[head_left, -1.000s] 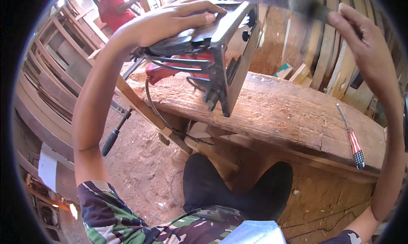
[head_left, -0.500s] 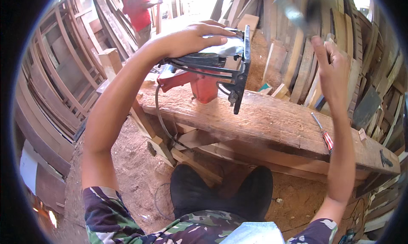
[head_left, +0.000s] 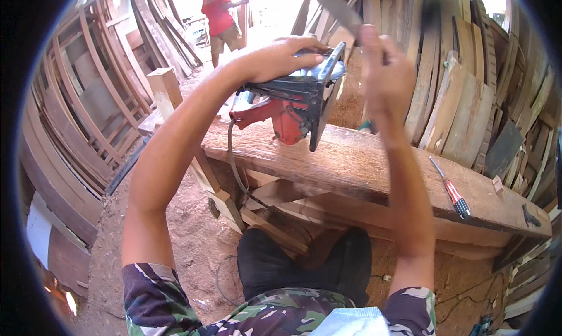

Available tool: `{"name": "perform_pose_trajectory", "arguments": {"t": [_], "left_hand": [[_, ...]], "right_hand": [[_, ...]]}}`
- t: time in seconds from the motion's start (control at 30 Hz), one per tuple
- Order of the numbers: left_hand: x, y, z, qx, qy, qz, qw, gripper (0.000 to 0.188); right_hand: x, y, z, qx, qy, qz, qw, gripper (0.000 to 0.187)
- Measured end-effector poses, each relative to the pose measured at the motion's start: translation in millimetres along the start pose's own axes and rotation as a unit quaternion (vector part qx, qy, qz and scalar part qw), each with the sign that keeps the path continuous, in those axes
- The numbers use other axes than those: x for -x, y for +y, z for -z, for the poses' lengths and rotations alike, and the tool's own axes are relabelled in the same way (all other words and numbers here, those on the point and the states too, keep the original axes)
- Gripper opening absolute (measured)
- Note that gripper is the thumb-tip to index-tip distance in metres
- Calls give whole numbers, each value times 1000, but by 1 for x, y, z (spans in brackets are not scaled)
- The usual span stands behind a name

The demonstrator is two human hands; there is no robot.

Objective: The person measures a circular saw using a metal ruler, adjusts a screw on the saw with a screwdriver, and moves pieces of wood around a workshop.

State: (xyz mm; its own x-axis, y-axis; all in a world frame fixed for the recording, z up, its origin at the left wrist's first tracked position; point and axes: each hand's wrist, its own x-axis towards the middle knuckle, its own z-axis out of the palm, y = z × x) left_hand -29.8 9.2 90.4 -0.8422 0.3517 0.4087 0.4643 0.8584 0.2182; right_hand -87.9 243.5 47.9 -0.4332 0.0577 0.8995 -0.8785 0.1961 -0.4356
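Observation:
My left hand lies over a red and black circular saw, its fingers curled across the top and holding it. The saw stands on a thick wooden beam, its black base plate tilted upright and facing right. My right hand is raised right of the saw, its fingers closed round a flat grey metal tool. Motion blurs this tool and the frame's top cuts it off, so I cannot tell its exact kind; it points up and left. A screwdriver with a striped, starred handle lies on the beam to the right.
Sawdust covers the beam and the floor. A cable hangs from the saw. Boards lean at the right, wooden frames at the left. A person in a red shirt stands at the back. A small black object lies at the beam's right end.
My right hand has swung left toward the saw with the metal tool, uncovering the screwdriver handle. My left hand stays on the saw, whose base plate is angled differently. The view has shifted slightly.

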Motion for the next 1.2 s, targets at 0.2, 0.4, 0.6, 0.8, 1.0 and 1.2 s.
{"name": "perform_pose_trajectory", "arguments": {"t": [0.2,0.4,0.6,0.8,1.0,1.2], "left_hand": [[5,-6,4,120,25,-112,986,45],[12,5,8,119,57,-90,987,36],[20,6,11,163,56,-92,981,30],[19,6,9,192,88,-96,973,32],[20,4,7,178,93,-120,972,30],[19,4,6,167,102,-142,970,31]], "right_hand": [[-49,60,83,388,-56,126,911,78],[-36,78,90,434,-87,193,876,76],[-33,86,88,423,-66,206,880,71],[-33,92,91,397,-29,251,882,68],[-32,85,93,416,-62,242,875,70],[-31,87,84,403,-59,247,879,72]]}}
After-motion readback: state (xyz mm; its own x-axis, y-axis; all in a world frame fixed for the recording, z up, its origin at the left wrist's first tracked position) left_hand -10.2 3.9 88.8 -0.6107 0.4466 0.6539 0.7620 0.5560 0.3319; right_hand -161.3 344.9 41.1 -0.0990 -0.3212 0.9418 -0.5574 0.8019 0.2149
